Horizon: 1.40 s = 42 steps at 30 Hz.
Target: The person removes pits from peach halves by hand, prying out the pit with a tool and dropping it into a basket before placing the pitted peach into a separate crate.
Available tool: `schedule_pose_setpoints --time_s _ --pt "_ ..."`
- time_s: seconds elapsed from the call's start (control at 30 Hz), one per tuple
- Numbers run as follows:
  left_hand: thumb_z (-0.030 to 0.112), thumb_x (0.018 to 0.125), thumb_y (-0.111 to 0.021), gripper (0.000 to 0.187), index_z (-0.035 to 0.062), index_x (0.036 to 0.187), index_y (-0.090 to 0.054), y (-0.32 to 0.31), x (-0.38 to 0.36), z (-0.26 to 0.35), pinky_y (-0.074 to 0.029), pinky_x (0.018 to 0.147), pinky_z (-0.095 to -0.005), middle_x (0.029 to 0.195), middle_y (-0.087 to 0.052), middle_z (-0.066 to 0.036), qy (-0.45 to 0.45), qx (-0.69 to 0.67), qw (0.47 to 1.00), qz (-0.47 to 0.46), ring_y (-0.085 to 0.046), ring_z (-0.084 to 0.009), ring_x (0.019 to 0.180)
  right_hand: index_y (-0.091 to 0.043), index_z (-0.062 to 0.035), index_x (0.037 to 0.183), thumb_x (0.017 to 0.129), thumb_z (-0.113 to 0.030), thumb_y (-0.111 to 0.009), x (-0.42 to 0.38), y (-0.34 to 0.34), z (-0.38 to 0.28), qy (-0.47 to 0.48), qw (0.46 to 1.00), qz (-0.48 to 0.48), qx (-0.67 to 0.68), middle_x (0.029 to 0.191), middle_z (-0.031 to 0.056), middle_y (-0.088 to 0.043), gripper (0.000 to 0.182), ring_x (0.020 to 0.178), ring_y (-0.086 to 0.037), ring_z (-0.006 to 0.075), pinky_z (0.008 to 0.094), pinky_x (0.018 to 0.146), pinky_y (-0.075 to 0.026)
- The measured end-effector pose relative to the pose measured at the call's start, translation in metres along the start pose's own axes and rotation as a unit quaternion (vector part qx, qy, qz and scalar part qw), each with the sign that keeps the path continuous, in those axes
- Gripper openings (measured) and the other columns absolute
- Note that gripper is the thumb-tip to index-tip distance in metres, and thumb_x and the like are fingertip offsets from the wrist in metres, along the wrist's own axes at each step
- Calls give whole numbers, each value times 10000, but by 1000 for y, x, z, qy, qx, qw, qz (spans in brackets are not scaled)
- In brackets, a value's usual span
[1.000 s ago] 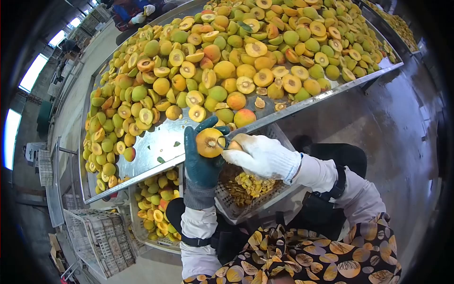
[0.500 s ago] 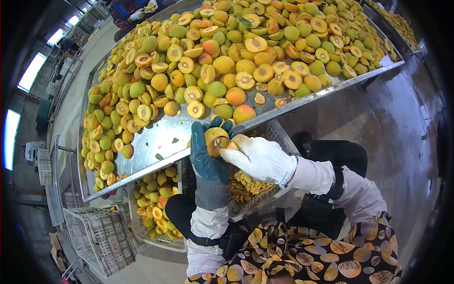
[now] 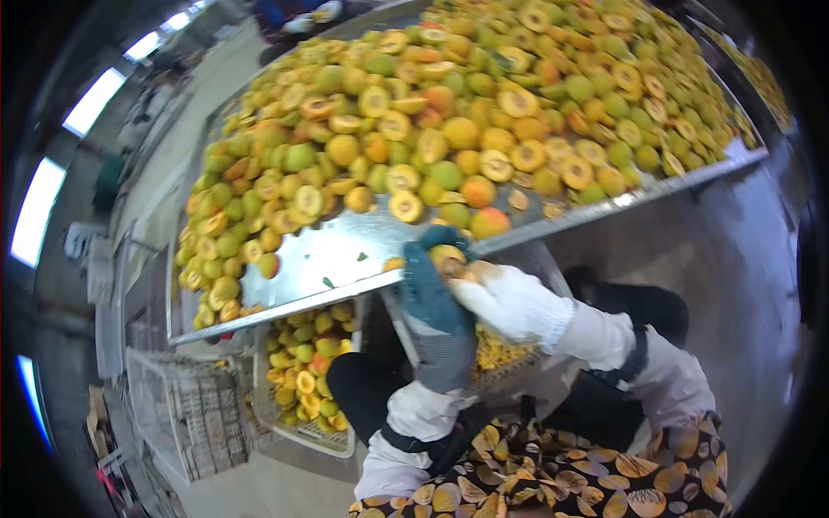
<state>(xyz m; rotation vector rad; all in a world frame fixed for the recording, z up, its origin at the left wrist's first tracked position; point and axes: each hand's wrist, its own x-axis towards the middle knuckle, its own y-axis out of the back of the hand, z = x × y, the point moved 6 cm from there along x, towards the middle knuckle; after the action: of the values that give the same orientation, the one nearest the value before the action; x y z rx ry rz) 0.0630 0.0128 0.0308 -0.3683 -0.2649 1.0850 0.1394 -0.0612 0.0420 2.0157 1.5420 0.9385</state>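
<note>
My left hand (image 3: 434,289), in a dark green coated glove, is closed around a halved yellow peach (image 3: 445,257) near the tray's front edge. My right hand (image 3: 514,305), in a white knit glove, presses against the cut side of that peach. Its fingers are pinched on a small pitting knife with a curved metal loop, blurred now and mostly hidden by the fingers. Beneath both hands a crate (image 3: 553,274) contains yellow peach scraps (image 3: 501,356).
A large metal tray (image 3: 324,250) carries a heap of halved peaches (image 3: 414,138). Below its left side stands a crate (image 3: 347,445) of peach halves. Stacked crates (image 3: 194,423) are further left. Another person's gloved hand (image 3: 326,12) shows at the far side.
The view has swung, so tray and crates appear further right and lower. Both hands stay together at the peach; the white glove now covers more of the knife.
</note>
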Motion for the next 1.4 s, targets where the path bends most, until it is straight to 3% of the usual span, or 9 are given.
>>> schedule_pose_setpoints --time_s 0.13,0.4,0.63,0.77,0.9,1.0,1.13,1.37,1.4 --pt "402 1106 -343 483 9 1180 -613 -7 -5 17 -490 876 -294 1069 -646 -61 -43 43 998 4 -595 -142 949 -561 -34 1014 1074 -354 -395 -1 10 -6 -97 938 -163 289 608 87 -541 365 422 -514 153 297 381 -387" --pt "300 1091 -447 366 -7 1209 -607 3 -4 29 -511 847 -295 1079 -655 -91 -148 157 975 -45 -612 -149 909 -552 -30 943 1056 -431 -424 -7 -3 -13 -301 771 -137 544 487 58 -489 436 340 -446 157 292 346 -355" --pt "360 1090 -431 418 3 1200 -621 3 3 18 -534 823 -303 1071 -680 -100 -71 37 995 -53 -638 -159 928 -551 -58 922 1042 -484 -475 -3 -6 -17 -263 801 -129 523 528 11 -483 449 352 -430 136 273 349 -338" --pt "416 1095 -380 513 -24 1130 -643 4 13 24 -535 807 -286 991 -709 -102 21 37 996 -76 -650 -152 880 -551 -67 893 1029 -515 -490 -4 -12 -23 -296 581 -181 737 515 -1 -435 472 332 -397 128 277 309 -310" --pt "455 1101 -306 570 -19 1177 -614 0 12 31 -507 888 -312 1050 -690 -106 -98 146 980 -93 -627 -152 935 -541 -64 887 1035 -526 -470 0 -9 -18 -265 779 -127 554 462 0 -424 491 317 -400 119 273 311 -329" --pt "393 1100 -356 490 -22 1221 -587 -2 14 34 -494 920 -326 1082 -669 -122 -70 109 982 -137 -618 -172 1009 -541 -34 888 1039 -511 -448 -4 -15 -17 -343 598 -178 702 441 30 -432 509 308 -406 141 288 310 -339" --pt "415 1102 -325 523 -23 1185 -598 0 20 17 -532 857 -313 1068 -683 -120 -4 76 985 -152 -650 -185 938 -544 -50 914 1009 -580 -469 -2 -7 -13 -309 785 -174 508 472 30 -458 543 309 -385 137 292 308 -334" --pt "343 1099 -365 452 -32 1186 -602 -3 24 44 -512 908 -336 1090 -680 -128 -124 202 935 -263 -649 -202 992 -535 -85 905 987 -624 -486 -10 -24 -29 -250 366 -307 842 488 -62 -386 548 330 -399 52 217 280 -246" --pt "341 1098 -367 450 -31 1180 -605 -5 26 47 -507 913 -336 1093 -678 -123 -134 226 921 -287 -646 -200 992 -544 -66 920 1006 -591 -481 -10 -24 -22 -248 406 -302 826 496 -36 -430 536 333 -427 82 240 298 -289"
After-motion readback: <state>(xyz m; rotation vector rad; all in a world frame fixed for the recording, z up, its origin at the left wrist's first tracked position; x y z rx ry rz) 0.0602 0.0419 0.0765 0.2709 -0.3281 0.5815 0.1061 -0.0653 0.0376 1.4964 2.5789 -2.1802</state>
